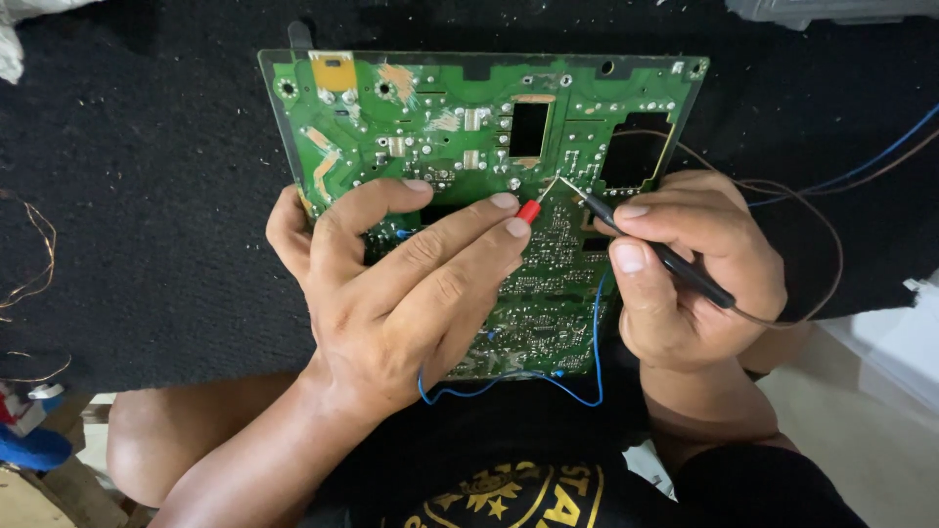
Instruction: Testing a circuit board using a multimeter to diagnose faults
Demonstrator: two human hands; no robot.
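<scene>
I see a green circuit board [460, 137] lying solder side up on a black mat [147, 196], and I place everything else against that board. My left hand [401, 293] lies over the board's lower left part, thumb hooked at its left edge, the fingers close together and pinched on a red test probe [528, 210]; only the probe's red collar and thin metal tip show beyond the fingertips, and the tip touches the board near its middle. My right hand [694, 274] sits at the board's right edge, thumb and forefinger clamped on a black test probe [655, 249] that slants up and left, its needle tip meeting the board just beside the red one. The two tips stand very close; I cannot tell whether they touch the same solder point. A thin brown lead [831, 244] loops from the black probe's rear off to the right of the board. A blue wire [509, 383] curves along the board's lower edge and up its right side. Two rectangular cut-outs open in the board's upper half. A second blue cable [880, 156] runs over the mat well to the right of the board.
</scene>
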